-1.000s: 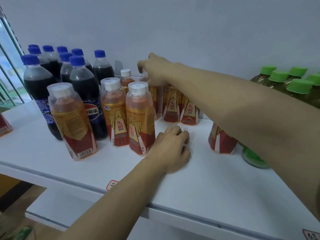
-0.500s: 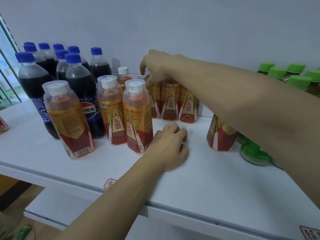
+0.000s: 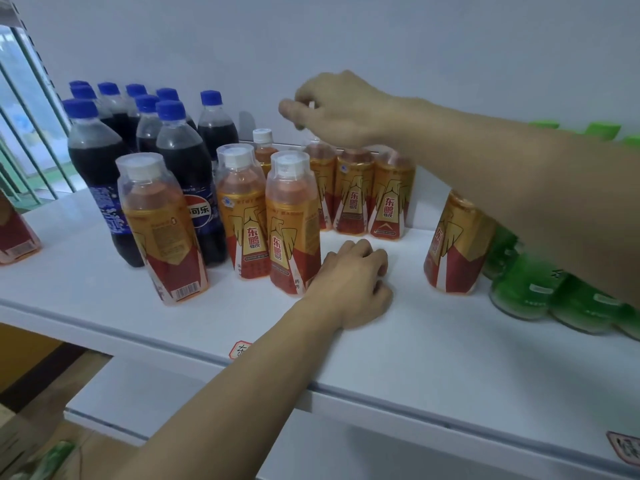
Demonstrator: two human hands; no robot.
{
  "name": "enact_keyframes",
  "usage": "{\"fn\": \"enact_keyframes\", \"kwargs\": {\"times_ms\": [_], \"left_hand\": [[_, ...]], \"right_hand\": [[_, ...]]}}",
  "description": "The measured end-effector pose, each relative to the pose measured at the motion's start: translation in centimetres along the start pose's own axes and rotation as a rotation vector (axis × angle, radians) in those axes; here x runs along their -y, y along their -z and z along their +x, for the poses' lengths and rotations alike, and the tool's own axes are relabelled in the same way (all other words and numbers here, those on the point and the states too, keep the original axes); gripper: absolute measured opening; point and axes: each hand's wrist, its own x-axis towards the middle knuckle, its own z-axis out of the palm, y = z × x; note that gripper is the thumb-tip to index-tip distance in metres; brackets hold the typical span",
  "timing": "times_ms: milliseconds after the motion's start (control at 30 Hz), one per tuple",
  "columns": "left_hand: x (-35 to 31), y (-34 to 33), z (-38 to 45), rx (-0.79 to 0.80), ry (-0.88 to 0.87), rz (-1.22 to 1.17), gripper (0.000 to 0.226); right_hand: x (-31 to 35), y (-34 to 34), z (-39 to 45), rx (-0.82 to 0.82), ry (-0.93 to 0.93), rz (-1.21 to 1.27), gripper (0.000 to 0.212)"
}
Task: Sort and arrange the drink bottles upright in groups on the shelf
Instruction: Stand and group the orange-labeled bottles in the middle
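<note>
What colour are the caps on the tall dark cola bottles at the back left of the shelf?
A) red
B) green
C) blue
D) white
C: the dark cola bottles standing at the back left of the shelf all carry blue caps, while the orange drink bottles beside them have white caps under clear covers.

A shop: white retail shelf [image 3: 450,358] with edge price tags [image 3: 240,349], grouped blue-capped cola bottles [image 3: 180,161], orange-labelled energy drinks [image 3: 292,223].

Cola bottles [image 3: 180,157] left on shelf [image 3: 433,344], energy-drink bottles [image 3: 294,223] middle, tea bottles [image 3: 526,289] right.
</note>
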Motion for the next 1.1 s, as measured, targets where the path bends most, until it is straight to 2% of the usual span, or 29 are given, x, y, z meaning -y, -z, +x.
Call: {"fn": "enact_keyframes", "kwargs": {"times_ms": [67,133,233,367,467,600,733,833,967,1033,1100], "left_hand": [[-0.1,0.1,0.0,0.021,0.006,0.006,0.024],[-0.2,0.1,0.0,0.040,0.014,0.013,0.023],[-0.4,0.2,-0.2,0.051,0.001,0.026,0.022],[-0.7,0.3,-0.3,0.060,-0.057,0.058,0.017],[-1.2,0.2,-0.3,0.062,-0.091,0.084,0.017],[-1.3,0.8,-1.0,0.119,-0.169,0.157,0.025],[0.0,3.9,-1.5,0.340,-0.227,0.058,0.027],[2.6,5.6,-1.2,0.388,-0.143,-0.039,0.025],[4.7,5.8,1.3,0.167,0.137,-0.203,0.030],[4.9,4.9,2.5,0.108,0.221,-0.310,0.050],[4.7,3.3,3.8,0.133,0.204,-0.359,0.070]], "right_hand": [[1.3,-0.4,-2.7,0.155,0.005,0.052,0.064],[1.9,-2.1,-4.2,0.216,0.050,-0.008,0.075],[2.2,-4.5,-4.9,0.110,0.017,0.039,0.092],[2.5,-5.5,-5.0,0.009,0.028,0.197,0.094],[3.0,-5.2,-5.0,0.038,0.058,0.169,0.086],[1.8,-2.6,-4.9,0.082,-0.034,0.147,0.072],[-0.7,0.3,-5.4,0.136,-0.089,0.148,0.059],[-2.8,1.1,-5.7,0.155,-0.148,0.158,0.058],[-5.0,0.9,-5.9,0.143,-0.228,0.183,0.058],[-5.7,0.7,-5.9,0.144,-0.259,0.216,0.056],[-6.3,0.4,-5.8,0.149,-0.286,0.238,0.056]]}}
